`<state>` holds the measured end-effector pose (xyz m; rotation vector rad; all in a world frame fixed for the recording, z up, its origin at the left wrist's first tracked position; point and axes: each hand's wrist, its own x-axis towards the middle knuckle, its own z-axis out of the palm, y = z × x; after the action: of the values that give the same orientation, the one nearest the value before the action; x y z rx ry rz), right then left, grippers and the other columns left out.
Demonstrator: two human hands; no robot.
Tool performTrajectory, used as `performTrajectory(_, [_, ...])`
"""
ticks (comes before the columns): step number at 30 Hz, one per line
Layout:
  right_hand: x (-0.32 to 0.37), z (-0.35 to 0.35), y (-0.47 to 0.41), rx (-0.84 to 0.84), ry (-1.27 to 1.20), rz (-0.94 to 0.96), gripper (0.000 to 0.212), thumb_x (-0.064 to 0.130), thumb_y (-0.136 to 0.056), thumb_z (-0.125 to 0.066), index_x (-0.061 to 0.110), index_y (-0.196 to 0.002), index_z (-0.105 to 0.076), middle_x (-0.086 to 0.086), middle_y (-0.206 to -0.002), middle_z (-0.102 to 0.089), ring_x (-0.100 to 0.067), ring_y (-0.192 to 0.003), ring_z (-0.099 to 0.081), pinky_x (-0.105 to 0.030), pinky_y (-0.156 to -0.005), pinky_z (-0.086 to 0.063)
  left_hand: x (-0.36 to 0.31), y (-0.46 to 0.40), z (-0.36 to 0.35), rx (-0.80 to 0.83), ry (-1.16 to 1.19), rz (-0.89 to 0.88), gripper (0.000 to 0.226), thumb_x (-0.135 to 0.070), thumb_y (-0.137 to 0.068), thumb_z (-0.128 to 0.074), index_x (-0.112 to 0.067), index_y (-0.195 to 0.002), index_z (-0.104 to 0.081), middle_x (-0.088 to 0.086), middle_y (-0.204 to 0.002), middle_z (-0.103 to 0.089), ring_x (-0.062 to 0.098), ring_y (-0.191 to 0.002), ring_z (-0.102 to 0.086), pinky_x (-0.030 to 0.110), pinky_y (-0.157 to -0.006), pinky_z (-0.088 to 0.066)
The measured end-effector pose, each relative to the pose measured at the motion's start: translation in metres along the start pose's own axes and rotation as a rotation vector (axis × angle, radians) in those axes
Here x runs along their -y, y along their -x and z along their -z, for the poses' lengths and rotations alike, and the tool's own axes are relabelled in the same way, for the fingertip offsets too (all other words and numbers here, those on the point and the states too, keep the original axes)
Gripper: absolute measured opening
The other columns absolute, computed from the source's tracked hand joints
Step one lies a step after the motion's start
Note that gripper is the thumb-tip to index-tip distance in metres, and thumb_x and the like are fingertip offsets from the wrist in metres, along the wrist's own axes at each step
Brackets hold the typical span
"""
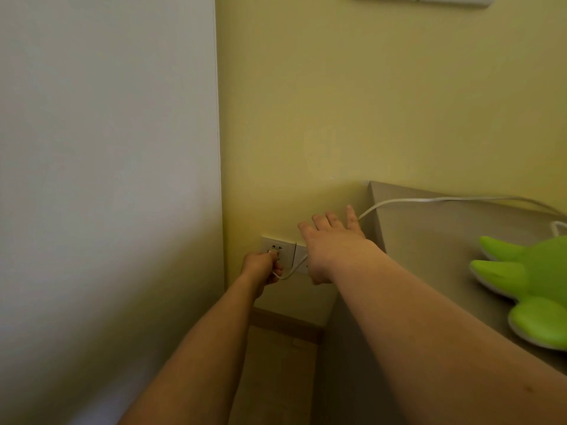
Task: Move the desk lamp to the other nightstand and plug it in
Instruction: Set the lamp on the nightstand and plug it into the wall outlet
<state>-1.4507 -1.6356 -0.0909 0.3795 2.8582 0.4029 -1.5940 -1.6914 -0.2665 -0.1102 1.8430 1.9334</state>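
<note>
Plug (272, 252) meets the wall socket (278, 250), pinched in the closed grip of the left hand (260, 269). White cord (429, 200) loops from the plug, passes behind the right hand (333, 246), then runs along the back edge of the worktop (429, 240) toward the lamp (527, 289), whose green leaf-shaped part lies at the right edge. Right hand is open, fingers spread, flat against the yellow wall (368, 102) just beside the worktop.
</note>
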Motion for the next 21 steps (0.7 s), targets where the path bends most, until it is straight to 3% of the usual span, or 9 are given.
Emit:
performTrajectory(8, [0.0019,0.0007,0.0023,0.023,0.065,0.007,0.072,0.024,-0.089,-0.047,0.017,-0.152,-0.012,-0.012,-0.161,-0.008,-0.031,-0.149,0.0,-0.057,-0.115,0.014,-0.0046,-0.0025,-0.0056,-0.015,0.009,0.045,0.017,-0.007,-0.09,-0.047,-0.008,-0.084,-0.063,0.008,-0.064,-0.057,0.019,-0.052,-0.05,0.028,-0.051,-0.044])
performTrajectory(11, [0.0019,0.0025,0.004,0.09,0.118,-0.014,0.055,0.021,-0.091,-0.042,0.013,-0.145,-0.031,-0.014,-0.154,-0.029,-0.033,-0.146,-0.017,-0.058,-0.116,0.011,-0.0047,-0.0037,-0.0087,-0.022,0.006,0.083,0.019,-0.006,-0.089,-0.044,-0.008,-0.083,-0.062,0.006,-0.063,-0.053,0.018,-0.05,-0.044,0.027,-0.051,-0.038])
performTrajectory(13, [0.002,0.0049,0.0056,0.099,0.127,-0.009,0.039,0.018,-0.092,-0.042,0.012,-0.129,-0.052,-0.012,-0.138,-0.051,-0.033,-0.134,-0.038,-0.057,-0.117,-0.002,-0.0056,-0.0042,-0.0081,-0.02,0.0,0.093,0.019,-0.007,-0.09,-0.044,-0.009,-0.079,-0.06,0.005,-0.061,-0.051,0.017,-0.05,-0.041,0.026,-0.049,-0.035])
performTrajectory(16, [0.0019,0.0081,0.0056,-0.039,0.04,0.005,0.023,0.013,-0.091,-0.044,0.015,-0.108,-0.059,-0.007,-0.115,-0.064,-0.028,-0.11,-0.055,-0.046,-0.101,-0.031,-0.0062,-0.0052,-0.0035,0.0,-0.011,0.078,0.02,-0.007,-0.091,-0.047,-0.009,-0.076,-0.06,0.005,-0.062,-0.052,0.017,-0.05,-0.042,0.025,-0.048,-0.036])
performTrajectory(21, [0.0028,0.0086,0.0025,-0.108,0.005,-0.027,0.023,0.01,-0.09,-0.045,0.014,-0.108,-0.059,-0.006,-0.111,-0.064,-0.027,-0.104,-0.058,-0.04,-0.09,-0.037,-0.0032,-0.0037,0.0003,0.028,-0.034,0.037,0.02,-0.015,-0.094,-0.051,-0.008,-0.078,-0.061,0.006,-0.064,-0.056,0.019,-0.055,-0.049,0.029,-0.051,-0.043])
